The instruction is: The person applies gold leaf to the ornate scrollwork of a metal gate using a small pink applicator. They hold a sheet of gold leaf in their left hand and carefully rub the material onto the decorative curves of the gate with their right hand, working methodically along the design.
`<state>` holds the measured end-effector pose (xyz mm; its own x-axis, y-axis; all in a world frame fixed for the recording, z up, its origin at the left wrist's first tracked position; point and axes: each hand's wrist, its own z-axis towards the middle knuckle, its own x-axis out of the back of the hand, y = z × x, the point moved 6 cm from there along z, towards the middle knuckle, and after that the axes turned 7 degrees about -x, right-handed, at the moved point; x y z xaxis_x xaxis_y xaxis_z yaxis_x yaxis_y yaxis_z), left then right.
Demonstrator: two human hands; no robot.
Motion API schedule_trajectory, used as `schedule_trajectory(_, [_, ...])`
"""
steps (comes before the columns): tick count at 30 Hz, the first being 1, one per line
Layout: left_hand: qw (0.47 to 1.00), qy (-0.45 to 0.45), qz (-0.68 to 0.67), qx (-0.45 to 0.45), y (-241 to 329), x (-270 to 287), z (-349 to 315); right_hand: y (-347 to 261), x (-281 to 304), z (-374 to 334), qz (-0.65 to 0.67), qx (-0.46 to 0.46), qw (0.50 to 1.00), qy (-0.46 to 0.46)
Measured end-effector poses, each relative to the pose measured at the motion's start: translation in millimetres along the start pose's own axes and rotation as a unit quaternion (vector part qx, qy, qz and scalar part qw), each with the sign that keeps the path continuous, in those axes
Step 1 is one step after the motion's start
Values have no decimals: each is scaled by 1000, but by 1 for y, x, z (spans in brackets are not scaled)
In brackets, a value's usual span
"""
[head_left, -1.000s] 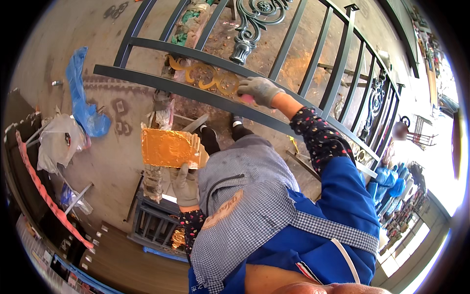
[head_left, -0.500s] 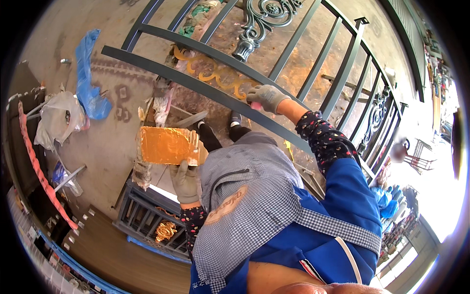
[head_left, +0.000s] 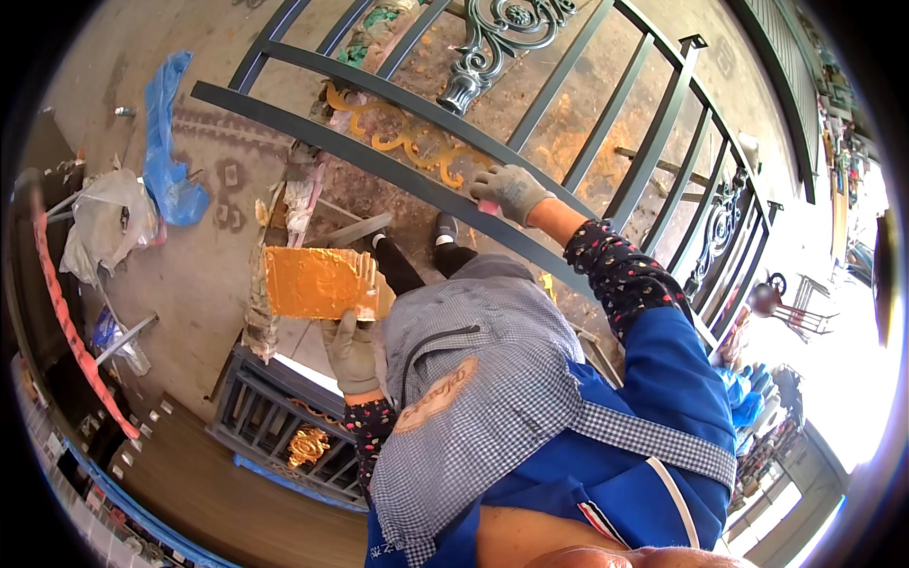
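Observation:
My left hand (head_left: pixel 351 356), in a grey work glove, grips the lower edge of a flat board (head_left: pixel 320 283) smeared with orange-gold paint. Its ragged right edge looks like cardboard. My right hand (head_left: pixel 516 193), gloved as well, is closed at the lower rail of a dark grey metal railing (head_left: pixel 379 171). A small pink piece (head_left: pixel 488 206), perhaps a sponge, pokes out from under its fingers. Beside that hand lies a row of gold scrollwork (head_left: pixel 407 142), seen below the rails. A dark cast ornament (head_left: pixel 461 92) sits between the bars farther off.
At lower left stands a dark railing panel (head_left: pixel 251 402) with a gold ornament (head_left: pixel 308 446). A blue plastic sheet (head_left: pixel 169 151) and a clear plastic bag (head_left: pixel 112 222) lie on the left. Paint-stained floor shows beneath the railing. My feet (head_left: pixel 445 227) are close under it.
The whole view has shifted slightly, so the railing appears a little farther left. My right hand stays at the lower rail with at most a tiny slide; the left still holds the board.

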<state>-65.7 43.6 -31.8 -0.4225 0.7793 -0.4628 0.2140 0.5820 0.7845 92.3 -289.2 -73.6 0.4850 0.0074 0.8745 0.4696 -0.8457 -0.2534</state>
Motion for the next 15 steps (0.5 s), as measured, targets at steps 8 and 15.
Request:
schedule_trajectory(8, [1000,-7,-7,4,2,-12,-6,5,4,1,47,-38,997,45])
schedule_trajectory(15, [1000,1,-18,-5,2,-3,-10,1,1,-6,-11,-72,997,-37])
